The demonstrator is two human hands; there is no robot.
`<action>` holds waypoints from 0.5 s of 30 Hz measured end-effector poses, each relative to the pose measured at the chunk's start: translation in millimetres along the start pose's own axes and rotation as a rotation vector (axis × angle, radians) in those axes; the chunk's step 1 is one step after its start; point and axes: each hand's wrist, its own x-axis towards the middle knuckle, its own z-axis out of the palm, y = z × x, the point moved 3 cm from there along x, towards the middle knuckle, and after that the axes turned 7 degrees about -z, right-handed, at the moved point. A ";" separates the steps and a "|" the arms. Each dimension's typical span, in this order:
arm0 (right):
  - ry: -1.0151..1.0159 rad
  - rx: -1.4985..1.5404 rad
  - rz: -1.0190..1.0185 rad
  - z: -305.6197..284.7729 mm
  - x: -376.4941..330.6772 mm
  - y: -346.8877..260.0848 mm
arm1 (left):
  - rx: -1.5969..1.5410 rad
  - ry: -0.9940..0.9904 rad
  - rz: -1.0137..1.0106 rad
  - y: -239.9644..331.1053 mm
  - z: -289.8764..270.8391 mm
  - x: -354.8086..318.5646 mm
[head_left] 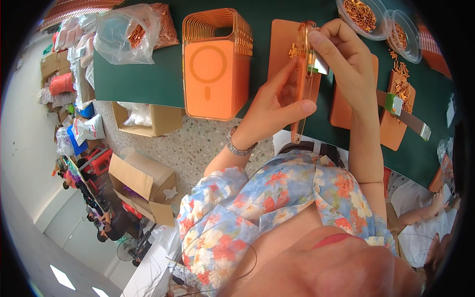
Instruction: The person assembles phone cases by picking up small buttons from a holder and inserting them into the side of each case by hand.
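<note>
Between my hands a clear orange phone case stands on edge, its narrow side toward me. My left hand grips its lower part, thumb on one side and fingers on the other. My right hand is closed at the upper end, thumb and forefinger pressed against the case's edge; any small part between them is too small to make out. A metal piece with a green band shows beside the right fingers. Behind the case lies an orange pad with small copper-coloured pieces on it.
To the left stands a row of orange phone cases, beside plastic bags of orange parts. Round clear tubs of copper-coloured pieces sit far right. A flat metal tool crosses an orange pad. Cardboard boxes stand on the floor.
</note>
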 end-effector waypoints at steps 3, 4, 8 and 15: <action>0.067 0.042 0.014 6.4 1.5 7.7 | -0.038 -0.012 -0.066 0.1 -3.8 -2.7; 0.047 0.080 -0.004 6.8 1.7 11.2 | -0.038 -0.011 -0.070 -1.0 -3.8 -3.2; 0.011 0.131 -0.003 10.7 5.4 9.8 | -0.048 0.026 -0.096 -0.8 -5.6 -5.1; 0.008 0.148 -0.049 -6.7 5.3 21.6 | 0.036 0.061 -0.027 -11.7 -5.7 6.0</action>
